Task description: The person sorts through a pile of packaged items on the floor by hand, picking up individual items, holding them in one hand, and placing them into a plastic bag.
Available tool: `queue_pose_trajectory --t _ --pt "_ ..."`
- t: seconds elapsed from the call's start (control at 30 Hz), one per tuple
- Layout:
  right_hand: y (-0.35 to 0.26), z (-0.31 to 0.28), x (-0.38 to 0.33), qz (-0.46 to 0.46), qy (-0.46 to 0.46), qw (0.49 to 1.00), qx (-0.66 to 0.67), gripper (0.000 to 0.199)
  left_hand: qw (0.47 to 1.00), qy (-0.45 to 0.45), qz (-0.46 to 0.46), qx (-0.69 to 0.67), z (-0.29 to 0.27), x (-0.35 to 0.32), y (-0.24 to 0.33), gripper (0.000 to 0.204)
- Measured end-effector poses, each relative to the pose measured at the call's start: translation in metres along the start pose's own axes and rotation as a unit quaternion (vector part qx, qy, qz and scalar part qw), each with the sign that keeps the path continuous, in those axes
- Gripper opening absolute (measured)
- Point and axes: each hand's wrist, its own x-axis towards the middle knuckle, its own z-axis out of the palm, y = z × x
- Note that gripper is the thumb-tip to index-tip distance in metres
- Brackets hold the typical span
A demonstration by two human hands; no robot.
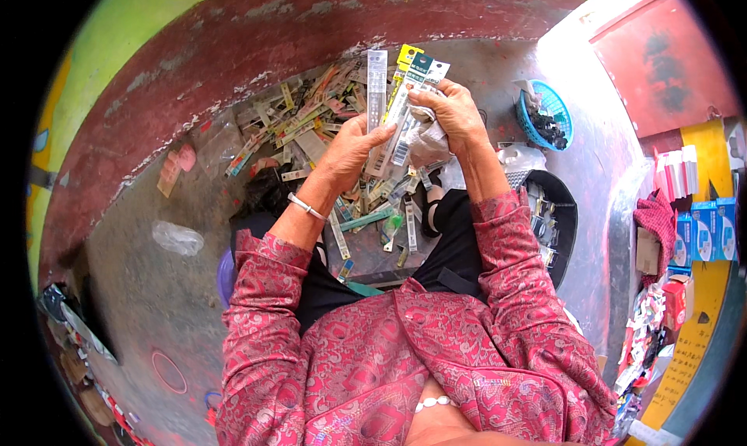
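My left hand [354, 149] grips a long, narrow clear packet [377, 80] upright, its thumb pointing right along the packets' lower ends. Close beside it, my right hand [457, 118] is closed round a crumpled pale rag [427, 141] and the upper part of several slim packets [405, 108] with yellow, dark green and white tops. These packets lean to the right and overlap one another. Beneath both hands a loose heap of similar narrow packets [311, 115] covers the floor, reaching from the wall to between my feet. What the packets contain is too small to tell.
At the right stand a blue plastic basket [566, 115] with dark items and a black tub [568, 232] of small packaged things. A clear plastic bag [177, 237] lies on the left floor. Blue boxes [704, 230] are stacked far right. A red wall [233, 45] curves behind the heap.
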Motion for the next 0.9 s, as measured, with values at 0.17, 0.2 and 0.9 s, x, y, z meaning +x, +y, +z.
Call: queue_pose_trajectory --t 0.17,0.2,0.9 --pt "-0.001 0.000 0.001 -0.009 -0.018 0.988 -0.151 0.022 0.997 -0.011 0.060 0.039 -0.003 0.004 -0.008 0.045" --pt "-0.003 -0.005 0.001 -0.025 -0.004 0.974 -0.224 0.023 0.998 0.018 0.059 0.017 0.000 0.002 -0.007 0.036" --pt "-0.045 -0.065 0.031 -0.223 0.312 0.854 -0.353 0.023 0.997 0.000 0.002 0.074 0.007 -0.006 0.016 0.032"
